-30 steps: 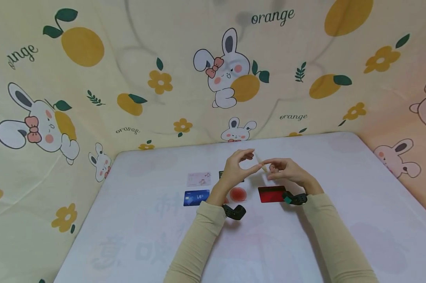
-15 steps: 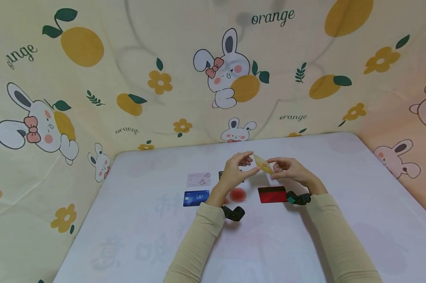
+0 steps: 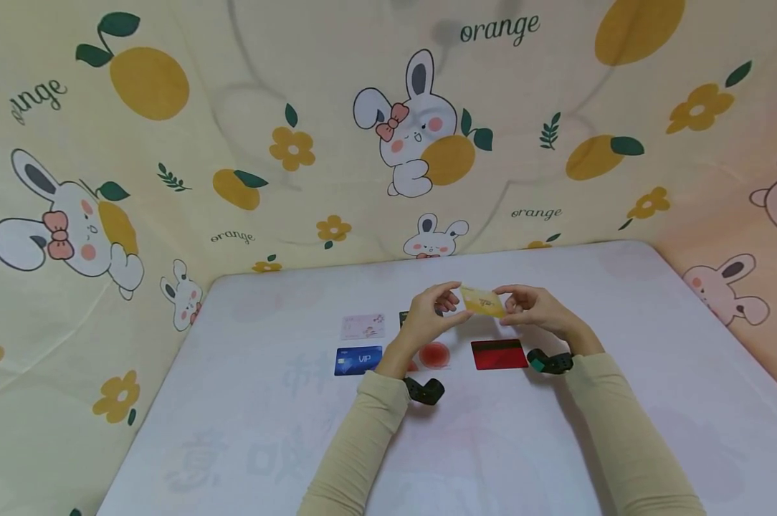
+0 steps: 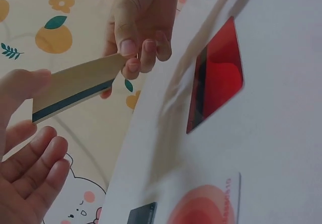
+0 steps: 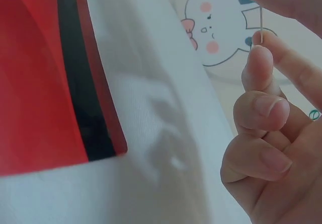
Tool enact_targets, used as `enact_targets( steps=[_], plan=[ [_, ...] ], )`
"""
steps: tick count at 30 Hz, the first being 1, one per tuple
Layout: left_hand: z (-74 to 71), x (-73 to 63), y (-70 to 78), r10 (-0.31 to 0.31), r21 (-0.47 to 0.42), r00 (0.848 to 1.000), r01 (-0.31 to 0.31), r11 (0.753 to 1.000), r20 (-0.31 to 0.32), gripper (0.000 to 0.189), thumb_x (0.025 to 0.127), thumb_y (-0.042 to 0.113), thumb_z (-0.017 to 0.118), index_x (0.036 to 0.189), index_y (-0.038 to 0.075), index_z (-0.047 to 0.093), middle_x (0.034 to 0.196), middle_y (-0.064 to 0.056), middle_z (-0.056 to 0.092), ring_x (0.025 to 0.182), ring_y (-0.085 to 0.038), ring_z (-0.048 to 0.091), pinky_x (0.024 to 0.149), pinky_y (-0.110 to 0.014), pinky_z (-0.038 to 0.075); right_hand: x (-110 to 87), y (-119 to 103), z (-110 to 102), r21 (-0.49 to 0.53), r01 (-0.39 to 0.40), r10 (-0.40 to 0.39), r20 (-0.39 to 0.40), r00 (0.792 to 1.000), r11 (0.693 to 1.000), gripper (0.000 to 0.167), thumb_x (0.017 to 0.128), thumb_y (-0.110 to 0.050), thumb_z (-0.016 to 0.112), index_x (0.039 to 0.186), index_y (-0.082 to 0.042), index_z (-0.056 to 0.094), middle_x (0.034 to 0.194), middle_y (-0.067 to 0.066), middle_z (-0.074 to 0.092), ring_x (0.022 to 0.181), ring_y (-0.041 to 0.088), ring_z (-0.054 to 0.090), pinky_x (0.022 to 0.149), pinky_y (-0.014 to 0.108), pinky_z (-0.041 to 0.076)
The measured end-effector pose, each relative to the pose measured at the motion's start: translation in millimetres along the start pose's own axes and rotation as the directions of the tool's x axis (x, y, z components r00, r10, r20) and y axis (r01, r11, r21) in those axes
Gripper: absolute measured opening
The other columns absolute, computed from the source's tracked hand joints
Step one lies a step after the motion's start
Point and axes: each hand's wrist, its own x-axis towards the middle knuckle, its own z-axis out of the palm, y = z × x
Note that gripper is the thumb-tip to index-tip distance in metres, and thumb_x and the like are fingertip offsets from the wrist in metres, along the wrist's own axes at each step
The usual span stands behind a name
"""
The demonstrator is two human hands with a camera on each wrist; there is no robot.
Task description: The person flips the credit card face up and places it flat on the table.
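A yellow plastic card [image 3: 483,302] is held up above the table between both hands, its printed face toward the head camera. My left hand [image 3: 427,315] pinches its left end by the corners with thumb and index finger. At the opposite end my right hand [image 3: 538,309] grips it the same way, between thumb and index finger. In the left wrist view the back of the yellow card [image 4: 75,88] shows a dark stripe. The right wrist view catches the yellow card [image 5: 261,25] edge-on as a thin line.
Below the right hand lies a red card [image 3: 499,354] with a black stripe. A card with a red circle [image 3: 434,355], a blue VIP card [image 3: 358,361] and a pale pink card [image 3: 363,327] lie leftward. The left hand partly hides a dark card [image 3: 403,317]. Patterned cloth [image 3: 298,236] backs the table [image 3: 234,401].
The yellow card has turned from nearly edge-on to showing its printed face. My right hand has shifted slightly right; the left has moved little.
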Motion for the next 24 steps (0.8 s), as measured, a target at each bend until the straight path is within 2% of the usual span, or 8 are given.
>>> enact_targets(
  steps=[5,9,13,18,24],
  plan=[
    [0.7,0.1,-4.8,-0.008,-0.020,1.000,0.009,1.000,0.022,0.058,0.083,0.015,0.076,0.135,0.004,0.053,0.106,-0.021,0.063,0.093,-0.030,0.061,0.090,-0.042,0.054,-0.3,1,-3,0.000,0.008,-0.008,-0.006,1.000,1.000,0.061,0.079,-0.009,0.077,0.133,-0.001,0.050,0.080,-0.008,0.052,0.073,0.005,0.049,0.069,0.021,0.039],
    [2.4,0.0,-7.8,0.001,0.002,1.000,-0.001,1.000,0.020,0.057,0.082,0.015,0.076,0.134,0.005,0.054,0.101,-0.018,0.064,0.088,-0.024,0.061,0.082,-0.026,0.054,-0.3,3,-4,0.003,0.017,-0.017,-0.007,1.000,1.000,0.060,0.079,-0.008,0.077,0.132,0.001,0.050,0.079,-0.008,0.053,0.072,0.004,0.049,0.068,0.021,0.039],
    [3.9,-0.7,-9.9,-0.011,0.018,1.000,0.010,1.000,0.024,0.057,0.082,0.015,0.076,0.135,0.006,0.054,0.098,-0.017,0.065,0.081,-0.015,0.058,0.075,-0.012,0.048,-0.5,4,-4,0.008,0.037,-0.037,-0.004,0.999,0.999,0.060,0.079,-0.006,0.076,0.131,0.004,0.049,0.078,-0.010,0.053,0.071,0.003,0.049,0.066,0.019,0.041],
    [6.3,-1.7,-13.5,-0.032,0.041,0.999,0.032,0.999,0.023,0.058,0.083,0.017,0.075,0.135,0.005,0.054,0.096,-0.016,0.065,0.078,-0.007,0.054,0.072,-0.009,0.046,-0.1,6,-6,0.014,0.036,-0.036,0.003,0.999,0.999,0.061,0.078,-0.004,0.076,0.131,0.005,0.049,0.076,-0.010,0.053,0.071,0.003,0.049,0.065,0.017,0.043],
    [10.8,-1.9,-21.1,-0.038,0.043,0.999,0.037,0.998,0.030,0.058,0.084,0.016,0.074,0.136,0.004,0.052,0.095,-0.017,0.066,0.076,-0.005,0.052,0.069,-0.009,0.044,0.7,9,-7,0.025,0.018,-0.019,0.012,1.000,1.000,0.063,0.077,-0.004,0.077,0.132,0.006,0.048,0.076,-0.010,0.052,0.072,0.002,0.049,0.067,0.017,0.043]
  ],
)
